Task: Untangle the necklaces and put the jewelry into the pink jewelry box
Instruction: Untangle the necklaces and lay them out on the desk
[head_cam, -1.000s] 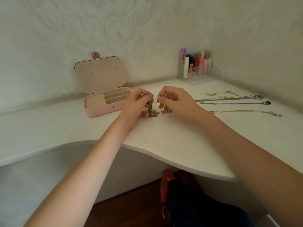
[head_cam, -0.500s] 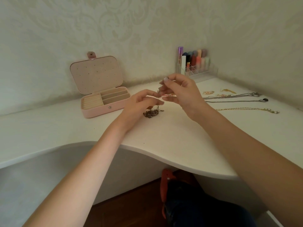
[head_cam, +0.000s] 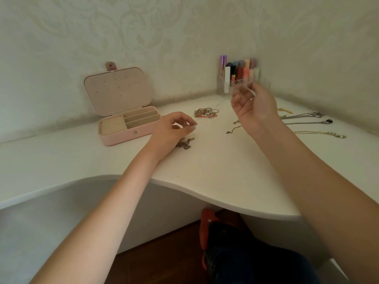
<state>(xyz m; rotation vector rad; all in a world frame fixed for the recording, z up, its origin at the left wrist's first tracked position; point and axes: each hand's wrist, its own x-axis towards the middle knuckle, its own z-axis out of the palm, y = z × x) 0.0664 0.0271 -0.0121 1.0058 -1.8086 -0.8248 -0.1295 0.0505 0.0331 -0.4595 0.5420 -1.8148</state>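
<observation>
The pink jewelry box (head_cam: 131,133) stands open at the back left, its compartments bare. My left hand (head_cam: 174,129) hovers just above the table and pinches one end of a thin, faint chain (head_cam: 215,106). That chain runs up to my right hand (head_cam: 255,105), which is raised and pinches its other end. A dark tangled clump of chain (head_cam: 184,143) lies on the table under my left hand. A pile of rings and bracelets (head_cam: 206,113) lies behind it.
Straightened necklaces (head_cam: 305,122) and a gold one (head_cam: 320,133) lie at the right, with gold earrings (head_cam: 284,110) and a short chain (head_cam: 233,129) nearby. A clear organizer of cosmetics (head_cam: 240,78) fills the back corner. The table's curved front edge (head_cam: 205,193) is near me.
My hands have parted: the right rose up and to the right, drawing a thin chain out of the clump, which now lies on the table. The left stayed low.
</observation>
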